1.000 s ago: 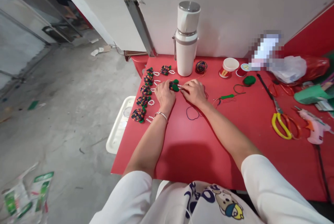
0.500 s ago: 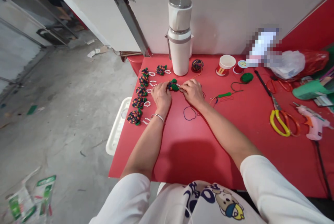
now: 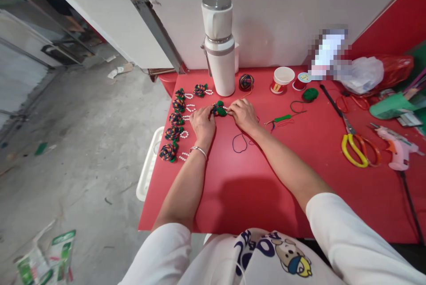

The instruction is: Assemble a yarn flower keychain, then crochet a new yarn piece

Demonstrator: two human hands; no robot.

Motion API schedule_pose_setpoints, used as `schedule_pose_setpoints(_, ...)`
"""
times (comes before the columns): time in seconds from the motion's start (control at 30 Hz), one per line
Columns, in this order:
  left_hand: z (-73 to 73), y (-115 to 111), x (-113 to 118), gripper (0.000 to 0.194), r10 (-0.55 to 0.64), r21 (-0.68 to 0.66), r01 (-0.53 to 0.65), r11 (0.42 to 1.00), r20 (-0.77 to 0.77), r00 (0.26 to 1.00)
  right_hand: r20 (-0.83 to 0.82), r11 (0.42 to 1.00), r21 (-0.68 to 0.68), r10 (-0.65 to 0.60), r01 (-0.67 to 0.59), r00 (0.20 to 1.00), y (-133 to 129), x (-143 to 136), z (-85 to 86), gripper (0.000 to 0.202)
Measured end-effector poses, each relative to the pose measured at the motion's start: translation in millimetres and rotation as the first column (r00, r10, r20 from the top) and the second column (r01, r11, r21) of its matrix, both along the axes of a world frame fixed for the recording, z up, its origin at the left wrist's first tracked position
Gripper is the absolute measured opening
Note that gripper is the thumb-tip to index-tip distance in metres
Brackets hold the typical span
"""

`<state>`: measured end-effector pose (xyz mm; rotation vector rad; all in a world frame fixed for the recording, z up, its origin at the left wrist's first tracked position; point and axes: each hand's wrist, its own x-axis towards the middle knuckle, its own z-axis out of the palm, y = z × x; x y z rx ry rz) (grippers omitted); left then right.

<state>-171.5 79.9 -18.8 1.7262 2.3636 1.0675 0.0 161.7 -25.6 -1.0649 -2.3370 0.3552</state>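
Observation:
On the red table, a crocheted flower [image 3: 219, 109] with green leaves and a short string of white beads lies between my hands. My left hand [image 3: 203, 122] closes its fingers on the multicoloured flower side. The fingertips of my right hand [image 3: 242, 114] pinch the bead string [image 3: 225, 108] at the other end. To the left, several finished-looking crocheted flowers [image 3: 173, 133] with bead loops form a column, and another flower [image 3: 200, 90] sits at the top. A dark loop of yarn [image 3: 240, 143] rests below my right hand.
Behind my hands stand a white bottle [image 3: 220, 54], a multicoloured yarn ball [image 3: 246, 82] and a paper cup [image 3: 282, 80]. To the right lie a green crochet hook [image 3: 282, 118], a green yarn ball [image 3: 310, 95], yellow-handled scissors [image 3: 354, 151], a pink glue gun [image 3: 399, 147] and a thread spool [image 3: 302, 81].
The view has shifted slightly, so table items appear a little further left. Both hands keep nearly the same hold on the flower and its beads.

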Motion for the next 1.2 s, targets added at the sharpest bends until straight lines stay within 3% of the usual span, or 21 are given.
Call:
schedule_pose_setpoints(0.2, 1.6, 0.5, 1.6, 0.029, -0.022, 0.028, 0.021, 0.999, 0.022, 1.000, -0.080, 0.997, -0.067, -0.049, 0.044, 0.996, 2.1, 2.4, 1.0, 0.022)
schedule_pose_setpoints(0.37, 5.9, 3.0, 2.3, 0.026, -0.068, 0.058, 0.064, 0.996, 0.070, 0.995, -0.288, 0.988, -0.143, -0.095, 0.055, 0.953, 6.4, 5.3, -1.0, 0.019)
schedule_pose_setpoints(0.57, 4.6, 4.0, 5.9, 0.022, -0.138, 0.145, 0.096, 0.985, 0.317, 0.938, -0.544, 0.955, -0.290, -0.108, -0.067, 0.832, 16.9, 11.0, -4.0, 0.016)
schedule_pose_setpoints(0.77, -4.0, 5.4, 5.6, 0.024, -0.171, 0.196, 0.083, 0.977, 0.488, 0.856, -0.565, 0.934, -0.342, -0.113, -0.107, 0.817, 19.0, 12.7, -3.0, 0.020)
schedule_pose_setpoints(0.93, -4.2, 7.3, 4.9, 0.022, -0.112, 0.178, 0.021, 0.984, 0.517, 0.849, -0.575, 0.926, -0.358, -0.121, -0.116, 0.809, 17.8, 12.0, -2.5, 0.017)
schedule_pose_setpoints(1.2, -5.2, 6.0, 5.3, 0.021, -0.125, 0.211, 0.016, 0.977, 0.514, 0.849, -0.592, 0.928, -0.346, -0.103, -0.136, 0.799, 18.0, 11.6, -3.7, 0.017)
